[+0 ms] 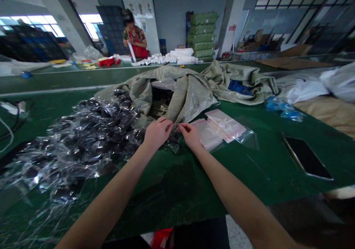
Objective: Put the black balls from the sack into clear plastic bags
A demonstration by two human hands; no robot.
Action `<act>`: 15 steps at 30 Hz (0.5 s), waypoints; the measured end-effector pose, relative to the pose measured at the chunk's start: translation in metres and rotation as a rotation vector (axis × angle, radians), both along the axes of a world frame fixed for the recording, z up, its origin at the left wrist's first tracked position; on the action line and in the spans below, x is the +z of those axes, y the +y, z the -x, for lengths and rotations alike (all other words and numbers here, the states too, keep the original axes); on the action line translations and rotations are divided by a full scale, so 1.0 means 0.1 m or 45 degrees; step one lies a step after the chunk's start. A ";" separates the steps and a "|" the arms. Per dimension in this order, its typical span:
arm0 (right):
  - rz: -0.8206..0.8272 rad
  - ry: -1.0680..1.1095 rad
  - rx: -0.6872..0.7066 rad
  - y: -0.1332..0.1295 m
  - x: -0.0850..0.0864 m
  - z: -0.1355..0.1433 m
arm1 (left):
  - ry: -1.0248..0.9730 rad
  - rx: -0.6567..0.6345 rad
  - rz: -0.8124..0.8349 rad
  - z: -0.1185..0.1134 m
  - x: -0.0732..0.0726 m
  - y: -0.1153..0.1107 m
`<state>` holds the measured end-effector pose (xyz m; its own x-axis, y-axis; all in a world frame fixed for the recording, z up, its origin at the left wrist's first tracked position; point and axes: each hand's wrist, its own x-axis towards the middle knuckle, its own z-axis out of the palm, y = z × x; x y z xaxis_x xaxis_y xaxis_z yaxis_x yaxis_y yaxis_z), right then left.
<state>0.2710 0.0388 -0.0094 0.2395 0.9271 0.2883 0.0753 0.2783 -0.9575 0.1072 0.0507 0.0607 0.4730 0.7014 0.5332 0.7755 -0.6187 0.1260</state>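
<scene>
My left hand (156,133) and my right hand (192,135) are close together over the green table (177,182), both with fingers pinched. Between and below them hangs a small clear plastic bag (173,146), its top edge at my fingertips. Something dark shows in it, partly hidden by my left hand. To the left lies a large heap of black items in clear bags (91,134). Beside my right hand are stacks of flat clear bags (226,125) with pinkish strips. Right behind my hands, a woven sack (177,97) gapes with dark items inside.
A phone (307,156) lies at the right. Behind it are blue bagged items (285,108) and a second woven sack (244,80). Cables (13,119) sit at the left edge. Across the far table, a person in a red apron (135,38) handles a white strip.
</scene>
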 end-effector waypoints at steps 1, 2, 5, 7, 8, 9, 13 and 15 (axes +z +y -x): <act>-0.008 -0.006 -0.002 0.00 0.00 0.00 | 0.077 -0.057 0.007 -0.05 0.00 -0.02; -0.017 -0.009 -0.004 0.00 0.00 0.00 | 0.144 -0.088 0.006 -0.09 0.00 -0.03; -0.037 -0.016 0.018 0.02 -0.03 -0.01 | 0.293 -0.093 -0.019 -0.16 -0.04 -0.02; -0.034 -0.023 0.036 0.05 -0.06 -0.01 | 0.352 -0.078 -0.033 -0.18 -0.08 0.02; -0.030 -0.026 0.040 0.06 -0.08 -0.01 | 0.366 -0.077 -0.039 -0.18 -0.09 0.04; -0.028 -0.029 0.044 0.06 -0.09 -0.02 | 0.372 -0.078 -0.047 -0.18 -0.11 0.06; -0.030 -0.070 0.044 0.07 -0.10 -0.02 | 0.389 -0.105 -0.076 -0.16 -0.14 0.12; -0.033 -0.117 0.026 0.05 -0.08 -0.02 | 0.402 -0.116 -0.081 -0.16 -0.13 0.12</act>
